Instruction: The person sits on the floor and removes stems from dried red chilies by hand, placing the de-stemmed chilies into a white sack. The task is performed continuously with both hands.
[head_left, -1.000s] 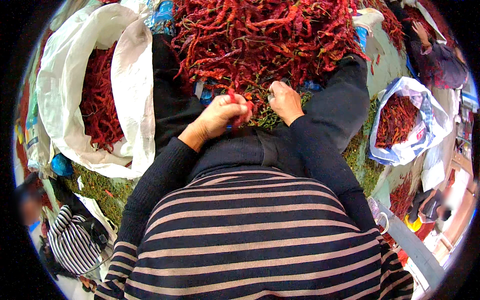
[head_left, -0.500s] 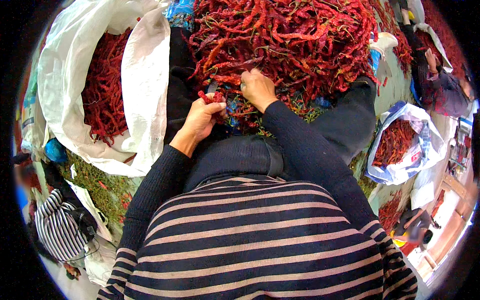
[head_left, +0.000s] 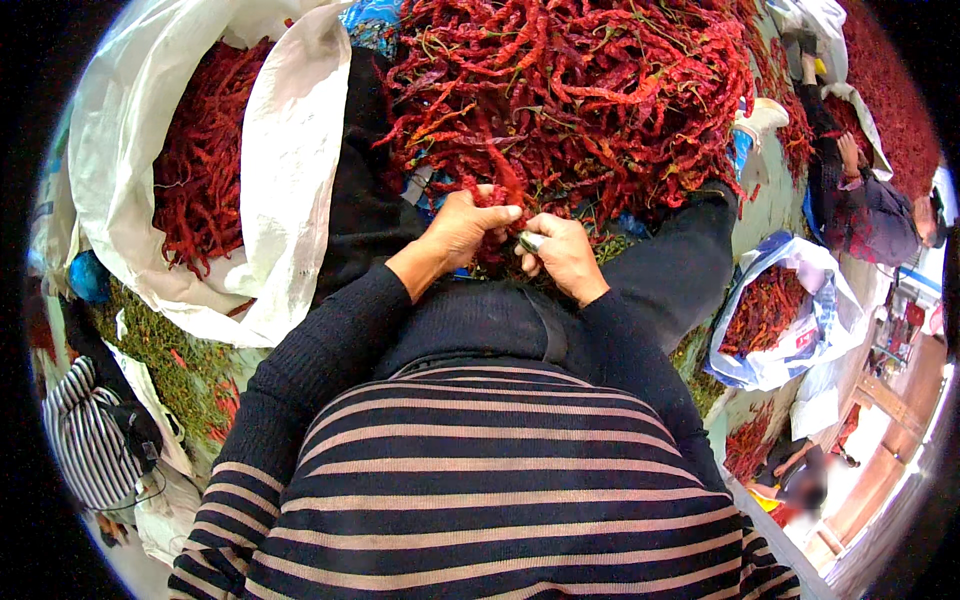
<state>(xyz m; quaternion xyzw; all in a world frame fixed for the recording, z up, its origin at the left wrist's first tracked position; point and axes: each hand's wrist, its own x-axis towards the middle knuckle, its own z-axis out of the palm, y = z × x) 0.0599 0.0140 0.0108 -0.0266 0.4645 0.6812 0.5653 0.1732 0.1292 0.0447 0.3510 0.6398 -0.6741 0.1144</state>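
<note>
In front of my lap lies a large heap of wrinkled dried red chillies (head_left: 590, 90). My left hand (head_left: 462, 225) is closed around a small bunch of chillies (head_left: 508, 180), with the thumb pressed on top. Close on its right, my right hand (head_left: 565, 258) is curled, with a small silvery metal piece (head_left: 531, 241) at the thumb and forefinger. What kind of tool it is does not show clearly. Green stems and loose bits lie between my legs, partly hidden under both hands.
A big white sack (head_left: 290, 170) of red chillies stands open on the left. At right is a smaller white-and-blue bag (head_left: 740, 370) with chillies. Green stems (head_left: 160, 350) cover the floor at left. Other people sit at the right (head_left: 870, 210) and lower left (head_left: 90, 435).
My right hand has drawn back from the heap's edge toward me, beside the left hand. The left hand has shifted right with its chillies, and the silvery piece now shows.
</note>
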